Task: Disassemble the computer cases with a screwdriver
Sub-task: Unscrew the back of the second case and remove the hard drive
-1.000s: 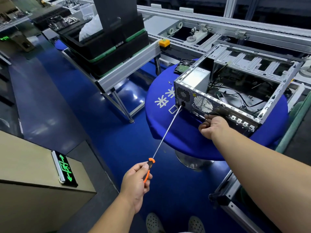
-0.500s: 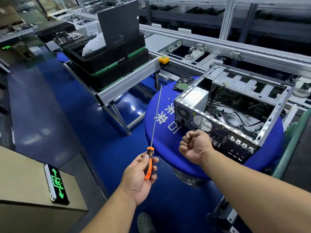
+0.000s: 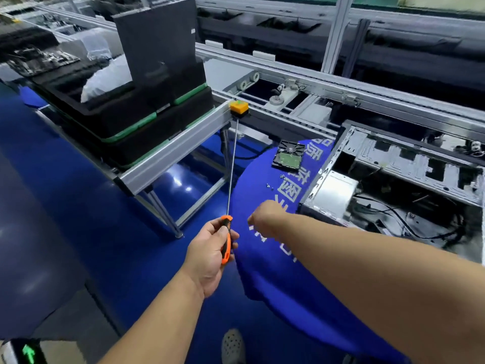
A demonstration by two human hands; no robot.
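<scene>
In the head view, the only one there is, the left hand (image 3: 210, 254) is wrapping its fingers (image 3: 231, 236) firmly around the orange handle of the screwdriver (image 3: 227, 227), low in the centre of the frame, with the long shaft pointing almost straight up toward the yellow button (image 3: 238, 108) on the conveyor frame and its tip well apart from any screw. The right hand (image 3: 265, 215) is reaching across just right of the handle, blurred, and whether its fingers are curled on a screw or empty I cannot tell. The computer case (image 3: 393, 195) is lying open at the right of the frame on the blue-covered desk (image 3: 275, 271), side panel off, cables and power supply (image 3: 332, 195) showing. Small loose screws (image 3: 271, 185) are resting on the cloth near the removed hard drive (image 3: 288, 155), upper centre. My read: a freed screw is being carried over to that little pile. Doing it well means setting it down among the others rather than letting it roll off the curved cloth edge, keeping the long shaft parked clear of the conveyor, then lowering the tip squarely onto the next screw head with the right hand bracing the case.
</scene>
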